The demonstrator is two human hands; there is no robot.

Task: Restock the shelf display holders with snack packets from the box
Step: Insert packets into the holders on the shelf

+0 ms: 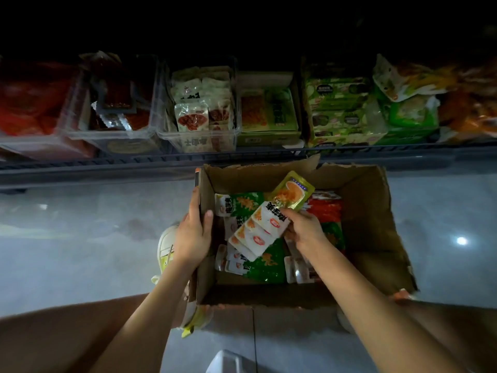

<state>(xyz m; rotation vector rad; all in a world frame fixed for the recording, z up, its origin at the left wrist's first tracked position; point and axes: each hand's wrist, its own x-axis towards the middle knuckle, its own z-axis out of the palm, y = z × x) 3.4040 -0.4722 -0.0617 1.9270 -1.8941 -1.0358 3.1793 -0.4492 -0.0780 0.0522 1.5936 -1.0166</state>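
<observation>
An open cardboard box (368,211) sits on the floor below the shelf, with green, red and white snack packets (266,265) lying inside. My left hand (192,235) grips the box's left wall, thumb inside. Over the box, my right hand (302,228) holds a fanned bunch of white packets (255,232) together with a yellow packet (291,191). Clear display holders (199,135) stand on the dim shelf above, partly filled with packets.
The shelf row also holds a clear holder of dark red packets (113,109), green cartons (269,114) (338,103) and loose bags at the right (408,87). A metal shelf rail (107,162) runs in front. My white shoe (166,246) is left of the box on the grey floor.
</observation>
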